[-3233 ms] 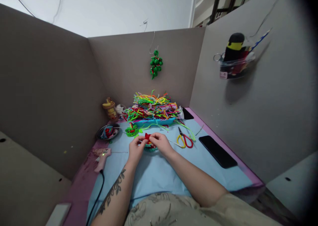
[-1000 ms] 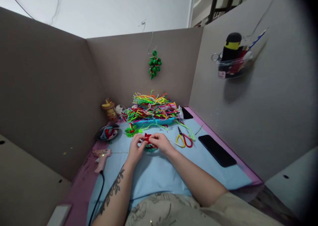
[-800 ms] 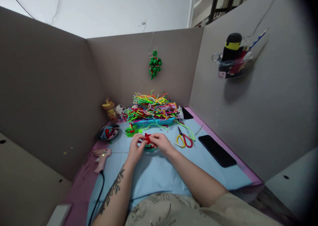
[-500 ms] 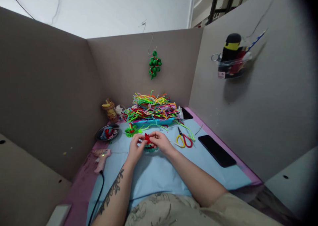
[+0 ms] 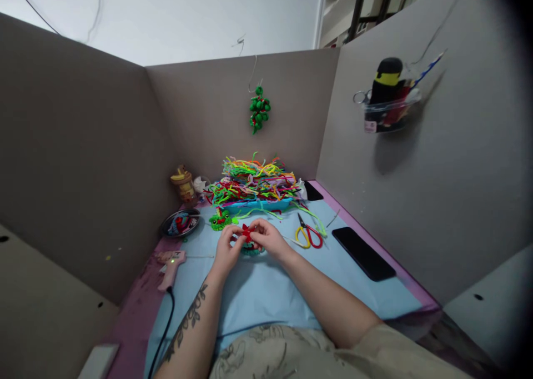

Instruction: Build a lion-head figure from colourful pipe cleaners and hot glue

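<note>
A small red and green pipe-cleaner craft piece (image 5: 249, 235) sits between both hands over the light blue mat (image 5: 266, 290). My left hand (image 5: 227, 249) pinches its left side with closed fingers. My right hand (image 5: 267, 238) pinches the red top from the right, fingers curled. A finished green pipe-cleaner figure (image 5: 220, 219) lies just beyond my left hand.
A blue tray heaped with coloured pipe cleaners (image 5: 254, 185) stands at the back. Yellow and red scissors (image 5: 308, 233) and a black phone (image 5: 363, 253) lie to the right. A pink glue gun (image 5: 170, 263), a dark dish (image 5: 180, 222) and a small jar (image 5: 185, 183) are on the left. Grey partitions enclose the desk.
Both hands stay on the craft piece with only small finger shifts; the view has drifted slightly.
</note>
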The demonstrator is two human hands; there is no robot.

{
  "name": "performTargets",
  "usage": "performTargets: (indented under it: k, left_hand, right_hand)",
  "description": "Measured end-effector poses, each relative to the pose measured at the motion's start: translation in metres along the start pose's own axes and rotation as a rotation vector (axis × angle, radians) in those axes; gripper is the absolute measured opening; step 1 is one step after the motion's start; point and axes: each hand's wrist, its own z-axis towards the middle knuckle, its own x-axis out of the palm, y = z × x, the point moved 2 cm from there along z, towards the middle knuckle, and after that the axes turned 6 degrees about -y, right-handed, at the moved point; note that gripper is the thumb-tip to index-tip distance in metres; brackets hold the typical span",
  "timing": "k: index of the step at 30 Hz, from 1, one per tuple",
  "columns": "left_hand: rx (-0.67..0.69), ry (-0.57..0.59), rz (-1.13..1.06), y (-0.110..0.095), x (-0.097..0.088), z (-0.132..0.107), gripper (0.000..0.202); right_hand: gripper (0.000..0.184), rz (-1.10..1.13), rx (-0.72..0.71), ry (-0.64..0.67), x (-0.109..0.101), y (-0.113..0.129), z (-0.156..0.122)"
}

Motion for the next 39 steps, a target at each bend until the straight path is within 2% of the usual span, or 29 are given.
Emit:
performTargets:
  k: [24,39]
  left_hand:
    - [0.011,0.011,0.013,-0.0033,0.0002,-0.0007,0.007]
    - [0.01,0.019,0.015,-0.0032,0.0003,-0.0009,0.008]
  right_hand:
    - [0.01,0.01,0.014,0.008,-0.0005,-0.0023,0.0004]
    - [0.01,-0.002,0.031,0.007,-0.0002,-0.002,0.0008]
